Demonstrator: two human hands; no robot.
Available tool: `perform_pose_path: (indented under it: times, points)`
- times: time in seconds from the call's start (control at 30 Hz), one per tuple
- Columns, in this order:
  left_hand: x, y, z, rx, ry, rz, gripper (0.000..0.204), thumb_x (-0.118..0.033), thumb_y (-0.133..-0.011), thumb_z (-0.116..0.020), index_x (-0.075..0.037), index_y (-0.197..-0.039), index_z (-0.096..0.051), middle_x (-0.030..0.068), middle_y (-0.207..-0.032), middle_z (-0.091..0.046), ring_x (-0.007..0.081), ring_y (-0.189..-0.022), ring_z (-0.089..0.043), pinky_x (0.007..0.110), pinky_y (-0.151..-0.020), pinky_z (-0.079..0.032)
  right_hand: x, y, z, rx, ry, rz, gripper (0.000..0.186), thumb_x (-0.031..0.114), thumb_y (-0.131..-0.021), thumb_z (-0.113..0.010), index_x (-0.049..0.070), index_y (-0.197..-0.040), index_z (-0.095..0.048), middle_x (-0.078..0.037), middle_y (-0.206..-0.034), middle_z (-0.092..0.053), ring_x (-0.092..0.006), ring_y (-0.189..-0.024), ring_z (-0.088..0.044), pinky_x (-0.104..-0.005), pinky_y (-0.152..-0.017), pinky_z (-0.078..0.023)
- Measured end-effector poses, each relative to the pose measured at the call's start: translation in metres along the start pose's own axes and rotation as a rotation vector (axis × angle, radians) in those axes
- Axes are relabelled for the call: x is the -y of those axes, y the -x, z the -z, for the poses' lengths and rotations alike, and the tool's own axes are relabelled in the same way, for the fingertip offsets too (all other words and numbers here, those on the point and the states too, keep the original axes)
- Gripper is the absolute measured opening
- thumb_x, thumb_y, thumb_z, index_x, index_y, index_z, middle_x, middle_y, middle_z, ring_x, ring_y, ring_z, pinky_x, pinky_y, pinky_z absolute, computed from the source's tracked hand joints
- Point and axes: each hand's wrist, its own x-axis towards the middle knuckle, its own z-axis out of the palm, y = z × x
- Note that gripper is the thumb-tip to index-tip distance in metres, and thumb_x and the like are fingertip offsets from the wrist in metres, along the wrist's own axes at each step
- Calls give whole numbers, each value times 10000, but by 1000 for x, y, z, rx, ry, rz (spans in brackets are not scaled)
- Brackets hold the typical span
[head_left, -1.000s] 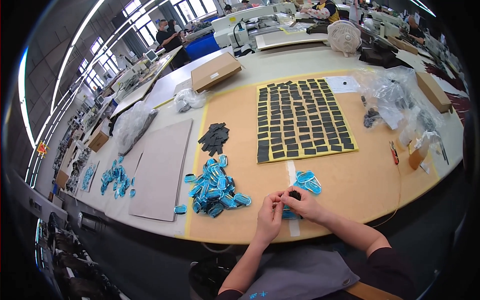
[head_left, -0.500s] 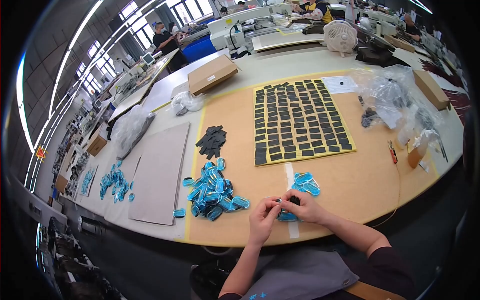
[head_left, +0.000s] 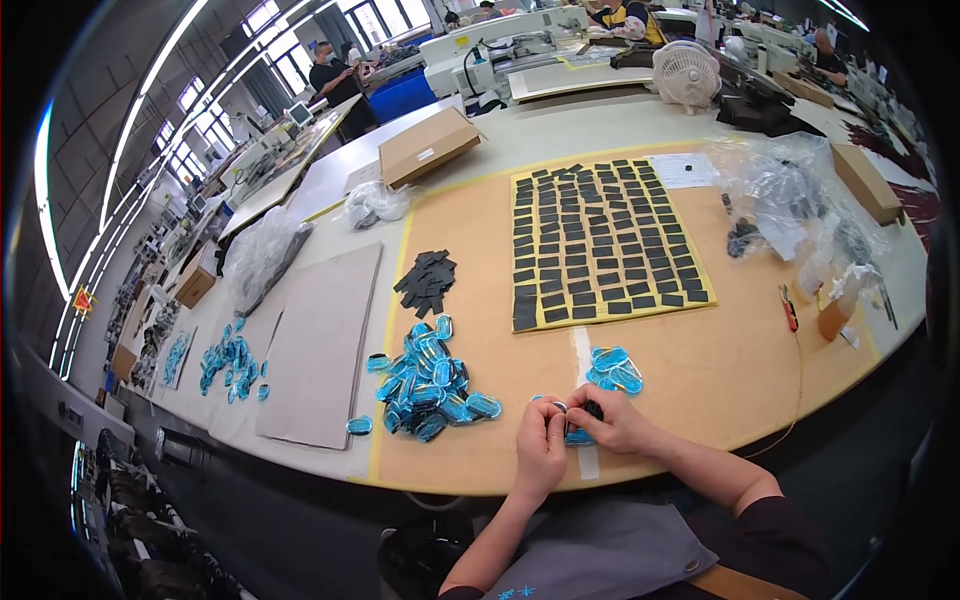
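Note:
My left hand [head_left: 541, 448] and my right hand [head_left: 622, 428] meet near the table's front edge, fingertips pinched together. Between them is a small dark piece with a pale edge [head_left: 560, 407], mostly covered by my fingers. Something black [head_left: 593, 409] shows under the curled fingers of my right hand; its kind I cannot make out. Just below my fingers lies a blue oval patch [head_left: 578, 437], partly hidden. A few more blue oval patches [head_left: 614, 370] lie beyond my right hand. To the left is a heap of blue and black oval patches [head_left: 425, 385].
A yellow-edged board [head_left: 525, 318] bears rows of black rectangles. Black strips [head_left: 428, 280] lie piled left of it. A grey board [head_left: 325, 350] rests farther left. At right are red-handled snippers [head_left: 789, 310], an amber bottle [head_left: 832, 318] and plastic bags [head_left: 775, 180].
My left hand has shifted slightly right and turned, its thumb now more upright against the fingers. My right hand stays nearly in place, fingers still pinched.

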Motion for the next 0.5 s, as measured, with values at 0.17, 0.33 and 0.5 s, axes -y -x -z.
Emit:
perform_pose_path:
  times: [0.17, 0.33, 0.5]
  points:
    - [0, -1, -2, 62, 110, 2, 30, -2, -1019, -470, -30, -1025, -466, 46, -974, -521, 90, -815, -499, 238, -739, -449, 10, 1, 7, 70, -97, -90, 148, 153, -1000, -607, 12, -1045, -596, -40, -806, -672, -82, -704, -600, -246, -648, -484]
    - [-5, 2, -1, 100, 313, 46, 95, -1, -1021, -470, -28, -1112, -471, 50, -983, -521, 95, -887, -518, 253, -786, -455, 4, 6, 3, 35, -367, -178, 155, 203, -1028, -571, 50, -1026, -593, -5, -771, -629, -44, -610, -514, -201, -546, -407]
    - [-14, 6, -1, 28, 121, -116, 203, 3, -1019, -475, -9, -1222, -488, 76, -1019, -550, 128, -946, -544, 280, -848, -466, 1, 3, -2, -29, -515, -378, 163, 227, -1024, -561, 73, -970, -572, 15, -718, -546, -56, -573, -477, -218, -501, -373]
